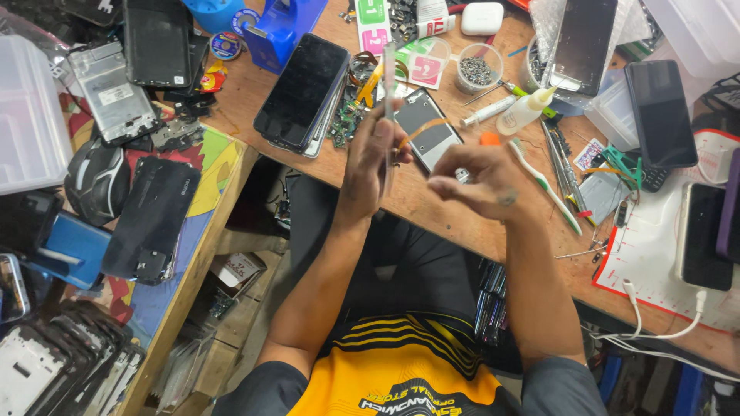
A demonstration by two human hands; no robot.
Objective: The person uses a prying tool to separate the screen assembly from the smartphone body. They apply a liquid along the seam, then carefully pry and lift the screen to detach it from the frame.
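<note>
A single view is given, taken from a head-worn camera looking steeply down and close. The wooden workbench (432,200) is seen across the upper frame, with the wearer's torso at the bottom centre and both forearms reaching upward.

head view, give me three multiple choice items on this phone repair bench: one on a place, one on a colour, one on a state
1. Where does the toothbrush lie?
A. on the wooden bench, past the right hand
B. inside the clear tub of screws
C. on the floor

2. What colour is the cap of the small squeeze bottle?
A. red
B. yellow-green
C. black

3. How is the thin panel held?
A. flat on the bench
B. edge-on and upright in the left hand
C. by both hands

Answers: 1 A, it rests on the wooden bench just past the right hand. 2 B, the pointed tip is yellow-green. 3 B, the left hand pinches it upright, while the right hand is apart from it.
</note>
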